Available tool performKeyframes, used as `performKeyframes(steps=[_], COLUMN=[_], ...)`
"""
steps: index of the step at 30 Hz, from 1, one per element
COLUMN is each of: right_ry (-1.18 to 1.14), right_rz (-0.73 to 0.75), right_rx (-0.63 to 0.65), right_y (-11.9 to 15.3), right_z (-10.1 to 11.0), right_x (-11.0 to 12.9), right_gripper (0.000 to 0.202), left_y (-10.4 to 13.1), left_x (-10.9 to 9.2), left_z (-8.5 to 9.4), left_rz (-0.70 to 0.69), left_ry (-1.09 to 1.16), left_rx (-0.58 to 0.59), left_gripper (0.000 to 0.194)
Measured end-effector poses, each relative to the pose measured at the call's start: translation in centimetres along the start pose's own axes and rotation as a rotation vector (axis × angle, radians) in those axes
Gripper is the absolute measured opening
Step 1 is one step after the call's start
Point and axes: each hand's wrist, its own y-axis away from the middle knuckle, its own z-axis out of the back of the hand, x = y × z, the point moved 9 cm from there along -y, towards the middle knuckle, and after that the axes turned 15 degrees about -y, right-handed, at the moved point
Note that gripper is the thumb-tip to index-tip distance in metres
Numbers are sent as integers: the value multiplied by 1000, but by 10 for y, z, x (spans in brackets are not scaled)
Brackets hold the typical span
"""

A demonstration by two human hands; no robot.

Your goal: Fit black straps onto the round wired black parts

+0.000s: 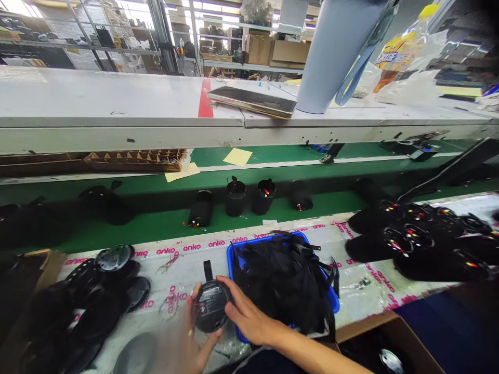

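across the far side runs a long white shelf (117, 111) carrying a flat tray (253, 101) and a pale blue roll (331, 57); below it a green conveyor belt (156, 223) bears several small black cylindrical housings (236, 197) with red wires showing; nearer, the tabletop (362, 291), covered in white film printed with pink lettering, holds a heap of black round parts (421, 239) on the right, a pile of black discs (97, 296) on the left and a blue bin (331, 298) stuffed with black straps (284, 280) in the middle; just left of the bin, low over the tabletop, sits a round black speaker unit (210, 306), held between both hands; the right hand (249, 317) curls its fingers over the unit's right edge and top, thumb side pressed to the rim; the left hand (187, 343), blurred, cups it from below and the left, fingers bent around the edge; a black strap loop (208, 270) stands up from the unit's top and thin red wires (193, 314) trail at its left side; the unit looks light and stiff, a hard plastic shell, probably smooth enough to slip; the rim seems the safest hold, since the wires look fine and easily snagged or torn.
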Motion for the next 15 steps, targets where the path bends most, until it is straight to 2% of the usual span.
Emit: performKeyframes(steps=[2, 5, 8, 12, 13, 15], right_ry=[46, 110, 145, 145, 136, 115], right_rz=[34, 47, 32, 35, 36, 34], right_rx=[-99, -113, -110, -111, -108, -107], right_y=[0, -2, -3, -4, -4, -4], right_z=[1, -3, -3, -3, -4, -5], right_x=[-1, -3, -4, -3, -3, -3], right_gripper=[70, 65, 56, 46, 45, 45], left_y=[2, 2, 2, 6, 8, 11], left_x=[-19, -29, -23, -19, -15, 2], left_z=[-3, -5, -8, -7, -6, -10], left_rz=[-25, 37, 112, -6, -24, 25], left_ry=[140, 216, 189, 274, 325, 444], left_rx=[-41, -105, -125, -200, -229, -251], left_gripper=[82, 80, 79, 73, 70, 67])
